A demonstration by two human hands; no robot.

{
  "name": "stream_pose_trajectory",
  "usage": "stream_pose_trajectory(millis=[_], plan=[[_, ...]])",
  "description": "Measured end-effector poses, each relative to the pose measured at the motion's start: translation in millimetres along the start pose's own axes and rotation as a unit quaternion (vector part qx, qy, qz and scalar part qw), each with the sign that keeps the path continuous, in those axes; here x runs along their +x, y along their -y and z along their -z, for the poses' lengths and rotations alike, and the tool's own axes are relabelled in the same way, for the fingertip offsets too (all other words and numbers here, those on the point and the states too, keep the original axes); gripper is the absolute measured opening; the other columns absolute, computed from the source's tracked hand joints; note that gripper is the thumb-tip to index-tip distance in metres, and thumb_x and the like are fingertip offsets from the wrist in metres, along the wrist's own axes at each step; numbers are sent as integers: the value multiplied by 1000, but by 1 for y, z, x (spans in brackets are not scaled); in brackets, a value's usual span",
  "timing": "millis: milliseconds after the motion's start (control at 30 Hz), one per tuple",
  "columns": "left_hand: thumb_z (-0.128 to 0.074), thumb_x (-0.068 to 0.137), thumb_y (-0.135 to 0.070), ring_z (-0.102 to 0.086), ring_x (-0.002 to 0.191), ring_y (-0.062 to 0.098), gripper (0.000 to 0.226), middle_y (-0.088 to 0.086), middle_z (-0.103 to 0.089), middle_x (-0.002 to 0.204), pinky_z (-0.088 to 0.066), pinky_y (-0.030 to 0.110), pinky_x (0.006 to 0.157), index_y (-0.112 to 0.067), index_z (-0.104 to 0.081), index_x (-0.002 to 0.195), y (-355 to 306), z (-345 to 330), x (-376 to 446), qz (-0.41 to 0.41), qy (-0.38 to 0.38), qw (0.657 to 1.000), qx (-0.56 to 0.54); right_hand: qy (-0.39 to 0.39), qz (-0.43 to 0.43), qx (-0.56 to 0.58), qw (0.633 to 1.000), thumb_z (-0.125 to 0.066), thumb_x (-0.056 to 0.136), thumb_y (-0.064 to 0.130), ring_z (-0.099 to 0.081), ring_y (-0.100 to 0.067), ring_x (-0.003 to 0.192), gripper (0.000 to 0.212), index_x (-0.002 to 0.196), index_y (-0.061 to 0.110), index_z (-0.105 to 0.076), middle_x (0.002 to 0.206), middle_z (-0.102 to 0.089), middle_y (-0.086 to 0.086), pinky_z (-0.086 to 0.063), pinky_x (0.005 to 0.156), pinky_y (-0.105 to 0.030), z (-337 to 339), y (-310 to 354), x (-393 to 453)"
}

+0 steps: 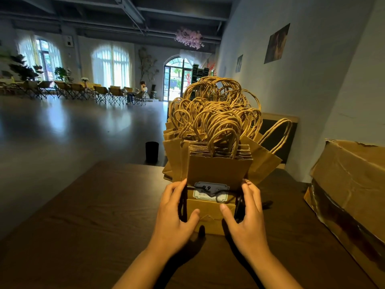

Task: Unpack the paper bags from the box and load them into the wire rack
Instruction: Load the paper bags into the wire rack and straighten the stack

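Note:
Many brown paper bags with twisted paper handles stand upright, packed together in a black wire rack on the dark wooden table. The front bag bears a white label. My left hand holds the rack's left end and the front bag, thumb on the bag's face. My right hand grips the right end the same way. The torn cardboard box lies at the right edge of the table.
A black bin stands on the floor beyond the table. Folding chairs and a seated person line the far wall. The white wall runs close along the right.

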State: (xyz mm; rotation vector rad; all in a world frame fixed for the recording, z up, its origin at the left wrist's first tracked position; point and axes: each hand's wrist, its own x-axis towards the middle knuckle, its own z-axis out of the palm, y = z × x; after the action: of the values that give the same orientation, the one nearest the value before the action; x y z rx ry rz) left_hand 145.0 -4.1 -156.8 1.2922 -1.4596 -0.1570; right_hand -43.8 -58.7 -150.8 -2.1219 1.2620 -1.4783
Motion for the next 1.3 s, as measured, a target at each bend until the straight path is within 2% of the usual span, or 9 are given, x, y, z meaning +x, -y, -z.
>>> stream_pose_trajectory(millis=[167,267,400,600,733,867,1000,1167,1300], plan=[[-78,85,-17,-34,137,-3,82,-23,-25,144,-38,17,112,-34,-35,152,2,-1,-2,7,6,1000,-6,9,-5,30,999,-58,85,56,-35,4,136,81,155,22,-32,147,-34,17,-33,109,-16,4,-1,5],[-78,85,-17,-25,141,-7,94,-23,-18,149,-28,8,111,-35,-20,158,-1,-5,-3,11,8,1000,-12,10,-16,32,999,-57,83,59,-30,-2,142,87,157,23,-27,151,-27,18,-32,115,-27,1,1,2],[-75,87,-15,-28,140,-4,96,-20,-24,148,-26,1,105,-38,-13,157,-4,-8,-3,34,-8,999,-27,-14,-38,69,997,-59,81,61,-29,-1,142,94,159,26,-21,155,-22,19,-32,112,-26,0,3,-1],[-62,82,-38,-31,140,0,88,-15,-30,148,-29,14,110,-35,-19,158,-13,-6,-3,16,13,999,-40,41,-66,141,987,-63,80,66,-16,29,132,80,143,58,-14,138,-11,59,-23,110,-16,2,8,-2],[-55,80,-51,-28,141,5,89,-17,-30,144,-27,26,114,-36,-17,159,-9,-3,-2,20,29,999,-38,29,-21,53,998,-58,86,66,-26,11,138,77,150,40,-23,150,-29,27,-27,110,-18,8,0,2],[-65,81,-33,-15,148,-1,94,-20,-15,154,-18,19,115,-36,-15,160,-10,-4,-2,31,12,999,-33,-1,1,-2,1000,-54,85,62,-31,0,134,78,151,24,-38,137,-31,25,-33,109,-26,10,-4,4],[-66,82,-32,-15,151,3,98,-21,-10,160,-20,32,122,-36,-7,161,-7,-4,-3,42,26,998,-44,-108,-103,103,983,-66,92,38,-48,-9,122,69,153,29,-36,130,-29,26,-51,99,-37,13,-11,7],[-72,89,-15,-16,149,-1,99,-23,-12,161,-21,39,124,-39,-7,159,-6,-2,-3,48,33,997,-51,-77,-125,166,975,-66,95,30,-54,-5,119,70,154,39,-30,133,-44,25,-53,100,-41,12,-13,8],[-66,86,-29,-20,149,0,94,-21,-17,160,-24,45,124,-38,-9,160,-10,-2,-4,46,40,996,-60,-82,-83,184,976,-66,95,26,-53,-2,123,61,143,49,-38,132,-47,28,-51,99,-34,11,-9,7]])
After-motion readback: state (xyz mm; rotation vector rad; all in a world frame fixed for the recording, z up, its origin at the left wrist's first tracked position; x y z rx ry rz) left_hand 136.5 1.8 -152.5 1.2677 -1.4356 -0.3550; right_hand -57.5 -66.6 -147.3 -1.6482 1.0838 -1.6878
